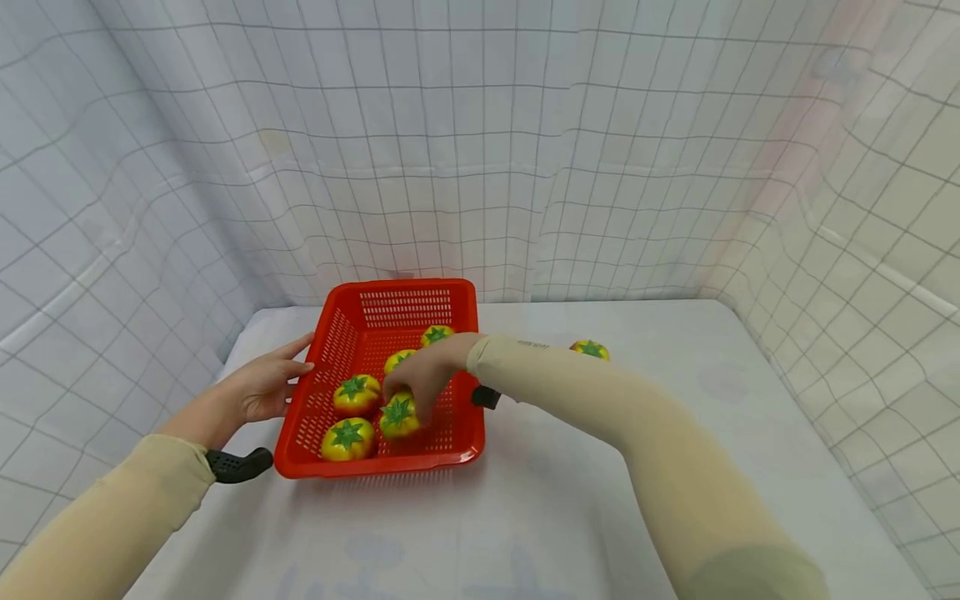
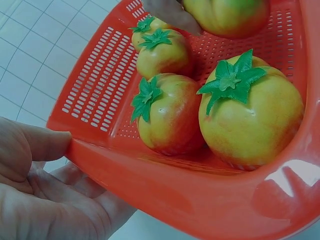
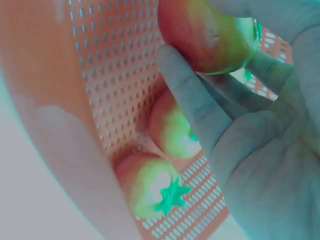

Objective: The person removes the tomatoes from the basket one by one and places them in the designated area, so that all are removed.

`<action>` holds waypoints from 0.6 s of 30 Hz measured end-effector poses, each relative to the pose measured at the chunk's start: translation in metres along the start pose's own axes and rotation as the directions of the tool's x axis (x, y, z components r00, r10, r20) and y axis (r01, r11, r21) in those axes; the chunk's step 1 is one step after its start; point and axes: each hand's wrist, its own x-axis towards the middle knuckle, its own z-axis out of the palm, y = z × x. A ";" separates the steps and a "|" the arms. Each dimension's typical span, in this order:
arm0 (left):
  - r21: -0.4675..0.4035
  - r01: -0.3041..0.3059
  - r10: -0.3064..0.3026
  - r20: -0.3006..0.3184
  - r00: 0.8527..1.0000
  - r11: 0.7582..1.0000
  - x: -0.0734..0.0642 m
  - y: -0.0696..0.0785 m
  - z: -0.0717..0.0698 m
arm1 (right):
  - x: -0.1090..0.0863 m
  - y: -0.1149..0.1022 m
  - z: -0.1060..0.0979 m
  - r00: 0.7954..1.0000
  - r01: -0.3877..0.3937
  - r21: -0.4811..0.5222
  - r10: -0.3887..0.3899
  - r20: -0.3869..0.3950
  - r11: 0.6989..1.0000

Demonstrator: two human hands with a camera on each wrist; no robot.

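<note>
A red plastic basket (image 1: 375, 468) with slotted walls stands left of the table's middle. Inside lie several yellow-red tomatoes (image 2: 250, 120) with green star-shaped leaves. My right hand (image 1: 431, 375) reaches into the basket and holds one tomato (image 1: 399, 415) between thumb and fingers; the right wrist view shows that tomato above two others on the slotted floor. At the basket's left rim, my left hand (image 1: 264, 385) has its thumb on the edge and its other fingers outside, partly hidden below the rim in the left wrist view.
Another tomato (image 1: 591, 349) sits on the white table (image 1: 675, 400) right of the basket, partly hidden by the right forearm. White gridded curtains (image 1: 525, 167) enclose the table at the back and sides. Black wrist mounts (image 1: 238, 465) protrude near the basket.
</note>
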 end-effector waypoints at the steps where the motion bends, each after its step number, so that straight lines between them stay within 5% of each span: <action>1: -0.008 0.002 -0.002 -0.001 1.000 1.000 0.000 0.000 0.000 | -0.003 0.002 -0.002 1.000 0.012 0.021 -0.012 -0.011 1.000; 8: -0.010 -0.006 0.006 0.017 1.000 1.000 0.001 -0.001 -0.001 | -0.028 0.017 -0.011 0.991 0.095 0.124 -0.082 -0.106 0.988; 18: 0.100 -0.081 0.073 0.087 0.994 0.992 0.004 -0.005 -0.011 | -0.068 0.037 -0.016 0.974 0.136 0.225 -0.089 -0.209 0.965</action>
